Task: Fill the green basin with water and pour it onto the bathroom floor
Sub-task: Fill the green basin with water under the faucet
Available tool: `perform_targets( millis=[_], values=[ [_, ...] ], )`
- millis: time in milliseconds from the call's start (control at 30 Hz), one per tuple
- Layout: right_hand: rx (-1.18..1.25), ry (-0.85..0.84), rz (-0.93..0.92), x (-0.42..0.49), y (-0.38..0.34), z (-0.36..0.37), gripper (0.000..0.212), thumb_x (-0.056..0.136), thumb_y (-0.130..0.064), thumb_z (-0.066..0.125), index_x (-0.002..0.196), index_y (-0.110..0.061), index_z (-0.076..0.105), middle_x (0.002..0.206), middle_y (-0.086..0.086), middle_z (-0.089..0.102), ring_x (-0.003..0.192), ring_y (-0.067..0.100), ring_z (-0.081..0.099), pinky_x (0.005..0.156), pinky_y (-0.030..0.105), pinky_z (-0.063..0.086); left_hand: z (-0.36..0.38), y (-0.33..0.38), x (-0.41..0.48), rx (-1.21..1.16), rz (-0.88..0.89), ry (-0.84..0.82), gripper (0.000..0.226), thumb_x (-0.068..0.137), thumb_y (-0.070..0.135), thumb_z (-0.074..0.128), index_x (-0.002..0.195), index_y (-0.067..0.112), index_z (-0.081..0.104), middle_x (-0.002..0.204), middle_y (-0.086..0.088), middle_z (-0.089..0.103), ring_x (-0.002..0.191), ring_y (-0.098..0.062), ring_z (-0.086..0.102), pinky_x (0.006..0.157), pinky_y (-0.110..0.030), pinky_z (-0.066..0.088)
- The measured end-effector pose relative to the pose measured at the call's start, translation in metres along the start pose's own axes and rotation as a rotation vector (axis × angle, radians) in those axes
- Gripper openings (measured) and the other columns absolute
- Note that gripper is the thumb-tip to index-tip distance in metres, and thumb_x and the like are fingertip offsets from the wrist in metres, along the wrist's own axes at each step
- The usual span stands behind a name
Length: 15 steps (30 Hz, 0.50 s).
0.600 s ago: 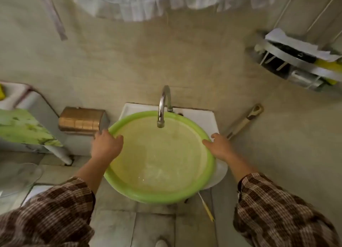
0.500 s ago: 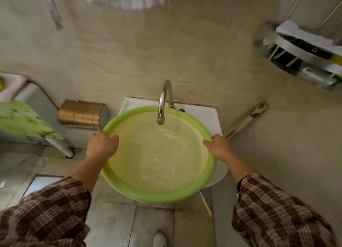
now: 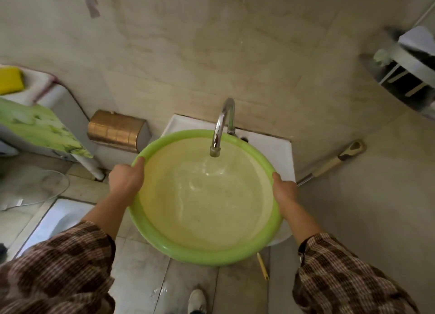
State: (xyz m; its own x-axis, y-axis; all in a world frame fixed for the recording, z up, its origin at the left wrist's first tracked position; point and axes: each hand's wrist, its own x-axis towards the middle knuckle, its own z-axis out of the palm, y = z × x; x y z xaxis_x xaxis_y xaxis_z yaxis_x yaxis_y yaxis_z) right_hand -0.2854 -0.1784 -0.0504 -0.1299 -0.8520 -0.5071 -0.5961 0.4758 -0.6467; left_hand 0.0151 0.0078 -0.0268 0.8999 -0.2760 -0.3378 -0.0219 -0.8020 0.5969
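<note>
The green basin (image 3: 200, 257) is round, with rippling water in its pale bottom. It sits over the small white sink (image 3: 268, 146), under the curved chrome tap (image 3: 221, 127). My left hand (image 3: 126, 180) grips the basin's left rim, thumb on the inside edge. On the right rim, my right hand (image 3: 283, 189) holds in the same way. Water shimmers just below the spout; I cannot tell whether the tap runs. The tiled bathroom floor (image 3: 141, 276) lies below the basin.
A bronze paper holder (image 3: 115, 130) hangs left of the sink. A wooden-handled tool (image 3: 334, 163) leans against the right wall. A white squat pan (image 3: 56, 222) is at lower left, a metal corner rack (image 3: 404, 78) at upper right, my white shoe (image 3: 196, 299) below.
The basin has shifted a little toward me and to the left under the tap, both hands staying on its rim. The view has tilted down slightly.
</note>
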Motion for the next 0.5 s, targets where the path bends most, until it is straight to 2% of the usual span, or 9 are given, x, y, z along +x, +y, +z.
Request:
perform_targets(
  millis=[67,200,367,433,500],
  values=[
    [0.003,0.006,-0.007,-0.002,-0.001,0.000,0.061,0.095,-0.044,0.047,0.125,0.009,0.053,0.127,0.027,0.058,0.111,0.040,0.058,0.089,0.040,0.048,-0.002,-0.001,-0.005,-0.025,-0.004,0.026,0.064,0.090,0.053,0.040,0.090,-0.008,0.061,0.101,-0.029,0.062,0.091,-0.041,0.057,0.072,-0.040,0.043],
    [-0.019,0.014,-0.056,-0.007,-0.006,-0.003,0.060,0.097,-0.045,0.041,0.118,0.008,0.059,0.122,0.026,0.061,0.107,0.039,0.059,0.080,0.036,0.044,-0.005,-0.011,-0.016,-0.032,0.016,0.054,0.069,0.092,0.051,0.033,0.099,-0.010,0.064,0.103,-0.029,0.063,0.097,-0.043,0.059,0.084,-0.046,0.050],
    [0.010,0.007,-0.100,-0.014,-0.013,-0.003,0.050,0.097,-0.044,0.034,0.095,0.000,0.059,0.116,0.026,0.063,0.097,0.036,0.059,0.076,0.036,0.044,-0.012,-0.024,-0.029,-0.143,-0.050,0.103,0.059,0.092,0.047,0.034,0.094,-0.006,0.060,0.097,-0.023,0.060,0.086,-0.037,0.055,0.070,-0.039,0.041],
    [-0.001,0.004,-0.120,-0.017,-0.017,-0.002,0.050,0.098,-0.042,0.033,0.100,0.001,0.059,0.119,0.027,0.061,0.103,0.038,0.059,0.080,0.037,0.044,-0.016,-0.032,-0.034,-0.240,-0.106,0.113,0.054,0.091,0.045,0.037,0.094,-0.003,0.060,0.092,-0.019,0.058,0.085,-0.035,0.055,0.069,-0.038,0.041],
    [-0.008,0.000,-0.128,-0.021,-0.022,-0.003,0.051,0.098,-0.039,0.033,0.109,0.004,0.059,0.121,0.027,0.060,0.106,0.039,0.059,0.082,0.038,0.044,-0.020,-0.040,-0.041,-0.319,-0.164,0.110,0.046,0.088,0.045,0.039,0.084,0.002,0.056,0.083,-0.014,0.058,0.081,-0.033,0.055,0.071,-0.039,0.044]
  ],
)
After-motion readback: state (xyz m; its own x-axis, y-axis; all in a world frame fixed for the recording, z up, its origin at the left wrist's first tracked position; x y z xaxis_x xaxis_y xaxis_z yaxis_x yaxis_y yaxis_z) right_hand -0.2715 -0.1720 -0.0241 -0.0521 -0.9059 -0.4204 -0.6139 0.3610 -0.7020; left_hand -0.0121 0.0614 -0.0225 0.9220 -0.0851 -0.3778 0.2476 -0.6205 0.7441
